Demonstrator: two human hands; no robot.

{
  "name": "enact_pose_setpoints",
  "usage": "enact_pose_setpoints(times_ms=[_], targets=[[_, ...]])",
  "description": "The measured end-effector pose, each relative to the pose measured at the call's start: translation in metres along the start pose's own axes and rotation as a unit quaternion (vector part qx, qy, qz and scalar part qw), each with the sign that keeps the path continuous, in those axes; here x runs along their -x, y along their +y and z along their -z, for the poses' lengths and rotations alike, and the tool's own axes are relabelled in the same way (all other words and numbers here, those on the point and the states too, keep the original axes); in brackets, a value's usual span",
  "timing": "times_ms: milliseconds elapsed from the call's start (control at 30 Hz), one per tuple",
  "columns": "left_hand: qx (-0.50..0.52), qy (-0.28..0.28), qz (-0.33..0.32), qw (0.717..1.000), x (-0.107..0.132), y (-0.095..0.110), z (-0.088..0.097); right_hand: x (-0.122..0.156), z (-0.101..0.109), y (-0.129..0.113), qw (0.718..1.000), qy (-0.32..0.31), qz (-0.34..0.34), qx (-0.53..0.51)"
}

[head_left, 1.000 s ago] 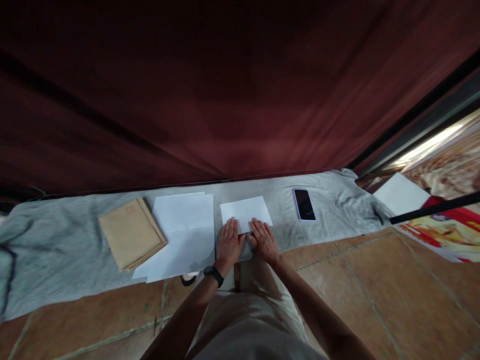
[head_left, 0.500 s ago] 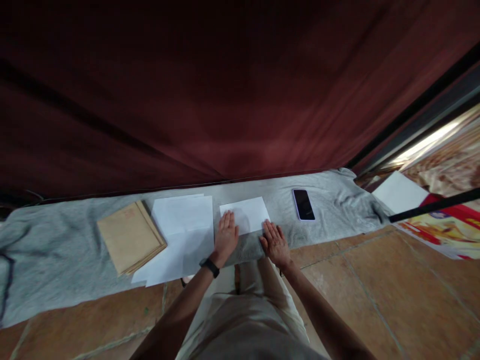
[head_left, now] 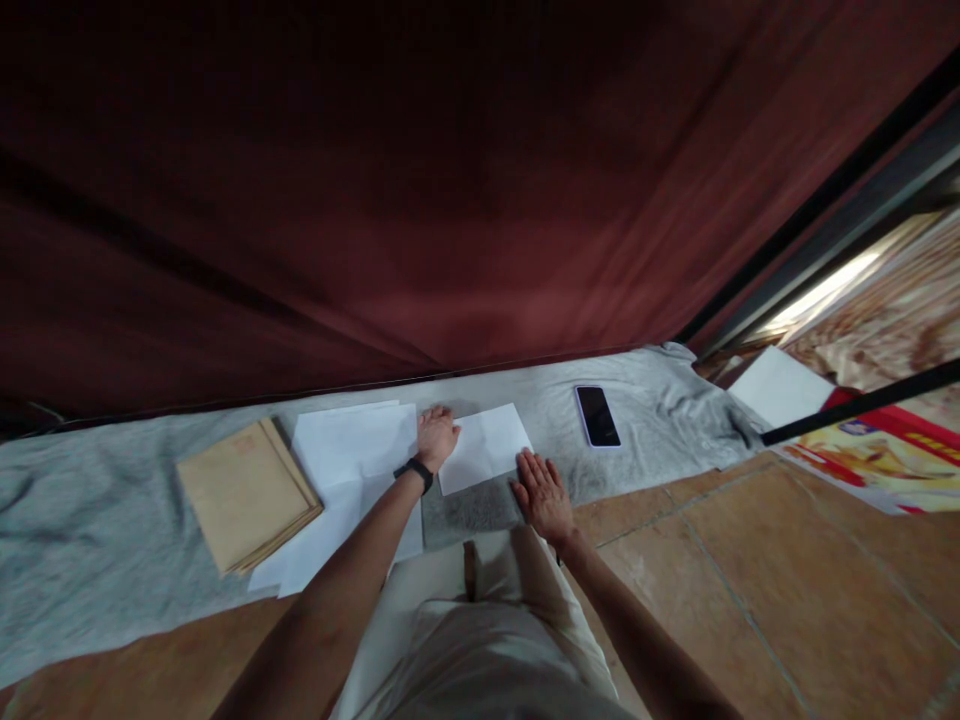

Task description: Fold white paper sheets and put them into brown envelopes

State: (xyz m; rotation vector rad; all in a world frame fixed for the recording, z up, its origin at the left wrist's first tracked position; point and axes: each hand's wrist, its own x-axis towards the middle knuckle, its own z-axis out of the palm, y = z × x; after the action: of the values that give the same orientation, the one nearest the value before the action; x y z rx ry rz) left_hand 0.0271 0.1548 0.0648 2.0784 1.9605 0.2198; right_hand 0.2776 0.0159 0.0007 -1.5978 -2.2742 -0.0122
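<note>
White folded paper point(head_left: 486, 448) lies on the grey cloth point(head_left: 112, 500) between both hands, left hand point(head_left: 437, 435) curled over its far corner (pinch unconfirmed), right hand point(head_left: 544, 490) spread flat at its near edge; uneven pressure could skew it.

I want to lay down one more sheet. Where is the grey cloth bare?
The grey cloth is bare left of the brown envelopes, and narrowly between the folded paper and the phone. Crowded: envelopes, white sheets, left hand and right hand stand close together.
</note>
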Motion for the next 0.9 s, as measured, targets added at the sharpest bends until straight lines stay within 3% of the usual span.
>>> enact_pose_setpoints(times_ms=[300,433,567,767,900], targets=[[0.117,-0.042,0.065,0.99,-0.006,-0.011,0.013,-0.009,0.001,0.002,0.999,0.001,-0.021,-0.034],[0.209,-0.017,0.117,0.971,0.007,-0.021,0.013,-0.019,0.005,0.005,0.997,0.021,-0.043,-0.061],[0.296,0.062,0.192,0.934,0.038,-0.021,-0.005,-0.031,0.007,-0.001,0.994,0.046,-0.035,-0.09],[0.394,0.143,0.269,0.867,0.096,0.003,-0.045,-0.031,-0.004,-0.028,0.991,0.036,0.017,-0.124],[0.419,0.183,0.296,0.838,0.11,0.005,-0.054,-0.022,-0.006,-0.031,0.99,0.001,0.051,-0.135]])
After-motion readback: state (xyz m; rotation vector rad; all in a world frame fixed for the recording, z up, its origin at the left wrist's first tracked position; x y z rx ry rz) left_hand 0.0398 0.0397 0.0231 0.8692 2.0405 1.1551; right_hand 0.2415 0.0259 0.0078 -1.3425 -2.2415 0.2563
